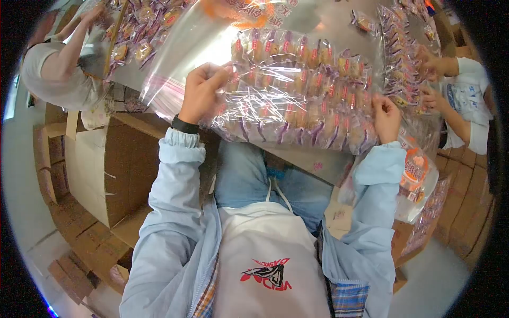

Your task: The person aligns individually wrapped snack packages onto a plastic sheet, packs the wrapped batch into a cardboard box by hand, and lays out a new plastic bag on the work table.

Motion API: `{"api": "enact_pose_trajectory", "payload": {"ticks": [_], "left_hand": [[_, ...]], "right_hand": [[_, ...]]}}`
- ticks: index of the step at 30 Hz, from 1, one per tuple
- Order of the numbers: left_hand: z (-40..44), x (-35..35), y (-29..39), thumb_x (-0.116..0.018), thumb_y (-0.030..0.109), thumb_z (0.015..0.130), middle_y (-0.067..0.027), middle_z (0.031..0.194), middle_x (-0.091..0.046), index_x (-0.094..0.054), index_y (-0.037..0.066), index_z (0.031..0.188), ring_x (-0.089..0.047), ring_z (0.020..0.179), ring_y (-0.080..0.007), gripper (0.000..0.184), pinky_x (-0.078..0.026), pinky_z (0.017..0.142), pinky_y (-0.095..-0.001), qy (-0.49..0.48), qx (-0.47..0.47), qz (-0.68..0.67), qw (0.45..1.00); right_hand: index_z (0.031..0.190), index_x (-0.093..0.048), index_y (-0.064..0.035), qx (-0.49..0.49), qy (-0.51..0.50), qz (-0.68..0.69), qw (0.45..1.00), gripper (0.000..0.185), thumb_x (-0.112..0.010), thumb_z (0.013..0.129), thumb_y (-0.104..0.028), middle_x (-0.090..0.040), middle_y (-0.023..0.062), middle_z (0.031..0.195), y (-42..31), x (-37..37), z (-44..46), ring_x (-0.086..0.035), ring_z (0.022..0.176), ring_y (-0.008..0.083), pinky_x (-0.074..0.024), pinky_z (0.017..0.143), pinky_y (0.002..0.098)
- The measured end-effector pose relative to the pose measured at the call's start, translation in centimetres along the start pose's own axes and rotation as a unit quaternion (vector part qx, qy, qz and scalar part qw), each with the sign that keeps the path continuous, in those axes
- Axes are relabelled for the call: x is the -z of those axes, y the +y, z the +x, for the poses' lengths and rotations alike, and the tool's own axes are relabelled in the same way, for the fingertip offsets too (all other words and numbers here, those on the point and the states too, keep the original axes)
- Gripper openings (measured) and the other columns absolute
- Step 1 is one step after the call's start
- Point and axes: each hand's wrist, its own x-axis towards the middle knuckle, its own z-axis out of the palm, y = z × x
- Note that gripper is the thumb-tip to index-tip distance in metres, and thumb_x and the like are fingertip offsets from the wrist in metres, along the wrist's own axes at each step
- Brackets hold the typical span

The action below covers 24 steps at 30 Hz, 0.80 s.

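Observation:
A large clear plastic bag [297,95] filled with rows of small wrapped snacks lies across the near edge of the metal table [183,50]. My left hand [204,90] pinches the bag's left side, thumb and fingers pressed on the film. At the bag's right edge, my right hand [387,117] is closed on the plastic with curled fingers. The snack packets inside have red marks and purple ends, and glare hides part of them. A stack of flat printed plastic bags [238,13] lies beyond the filled bag.
An open cardboard box [87,169] stands at the left, with more cartons around it. Loose wrapped snacks [143,50] lie at the upper left. Co-workers stand at the left [63,69] and right [472,95]. A printed orange bag [416,169] hangs near my right sleeve.

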Motion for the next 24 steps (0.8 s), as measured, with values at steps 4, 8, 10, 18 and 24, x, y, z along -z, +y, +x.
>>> {"api": "enact_pose_trajectory", "payload": {"ticks": [4,8,10,18,24], "left_hand": [[-0.3,-0.5,0.5,-0.075,0.017,0.097,-0.0084,0.096,-0.077,-0.069,0.001,0.091,-0.067,0.083,-0.0078,0.018,-0.05,0.07,-0.0226,0.017,0.029,-0.017,0.999],[-0.3,-1.1,-0.3,-0.083,0.013,0.087,-0.0126,0.096,-0.076,-0.068,0.002,0.094,-0.069,0.074,-0.0121,0.02,-0.05,0.048,-0.0257,0.069,0.052,-0.095,0.992],[-0.7,-1.3,-0.1,-0.086,0.013,0.084,-0.0133,0.099,-0.075,-0.068,0.003,0.096,-0.069,0.074,-0.0129,0.025,-0.049,0.045,-0.0247,0.072,0.047,-0.095,0.992],[-1.9,-2.2,1.4,-0.092,0.03,0.074,-0.0047,0.072,-0.058,-0.071,0.006,0.077,-0.053,0.064,-0.0179,0.032,-0.042,0.061,-0.0334,0.223,-0.242,0.386,0.862],[-2.7,-2.8,3.6,-0.079,0.028,0.085,-0.0111,0.075,-0.067,-0.075,0.008,0.076,-0.065,0.068,-0.0322,0.022,-0.049,0.065,-0.0472,0.12,-0.127,0.425,0.888]], "right_hand": [[0.088,-0.073,-0.0021,-0.084,-0.097,0.01,0.992,0.037,-0.074,0.098,-0.038,-0.064,-0.0016,0.073,-0.6,1.1,0.7,-0.053,0.067,0.0079,-0.0445,0.059,0.0278],[0.085,-0.071,-0.0043,-0.181,-0.122,0.018,0.976,0.037,-0.078,0.094,-0.039,-0.063,-0.0018,0.073,-1.8,1.8,1.2,-0.056,0.064,0.009,-0.0461,0.054,0.0289],[0.084,-0.069,-0.0036,-0.138,-0.043,-0.009,0.989,0.037,-0.08,0.093,-0.038,-0.062,-0.0004,0.073,-1.0,0.8,1.2,-0.056,0.065,0.0095,-0.047,0.056,0.0307],[0.087,-0.067,-0.0042,0.051,0.052,-0.253,0.965,0.036,-0.082,0.086,-0.037,-0.07,0.0125,0.079,-4.1,0.7,-0.5,-0.066,0.072,0.0319,-0.0505,0.067,0.0426],[0.096,-0.072,-0.0047,0.039,0.005,-0.368,0.929,0.021,-0.074,0.088,-0.024,-0.073,0.0168,0.09,-6.9,0.1,-2.0,-0.07,0.087,0.0366,-0.0542,0.076,0.0468]]}}
